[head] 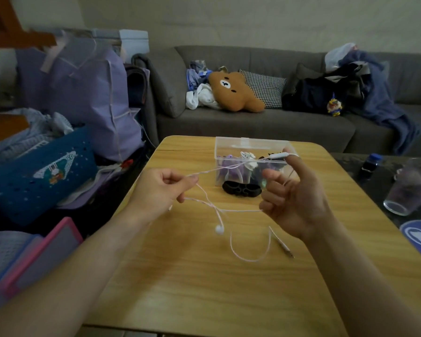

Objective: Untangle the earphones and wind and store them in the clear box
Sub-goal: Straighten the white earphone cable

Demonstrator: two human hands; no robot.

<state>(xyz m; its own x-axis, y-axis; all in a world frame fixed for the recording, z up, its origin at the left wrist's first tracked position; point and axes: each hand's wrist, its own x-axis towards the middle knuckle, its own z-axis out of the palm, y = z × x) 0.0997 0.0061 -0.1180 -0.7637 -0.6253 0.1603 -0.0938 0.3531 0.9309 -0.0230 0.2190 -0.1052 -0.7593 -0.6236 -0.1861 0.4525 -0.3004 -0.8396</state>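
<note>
In the head view, our left hand (165, 188) pinches the cord of the white earphones (238, 210) in front of the clear box (229, 145). Our right hand (294, 203), also just before the box, has the cord over its raised forefinger and gripped in its curled lower fingers. The plug (286, 251) lies on the surface (199, 283), nearer us than the box.

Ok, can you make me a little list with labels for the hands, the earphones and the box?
left hand: pinches the cord
right hand: cord over raised index finger, lower fingers curled round it
earphones: stretched between both hands, strands twisted
earbud: dangles above the table
plug: lies on the table
clear box: behind the hands, small things inside
</note>
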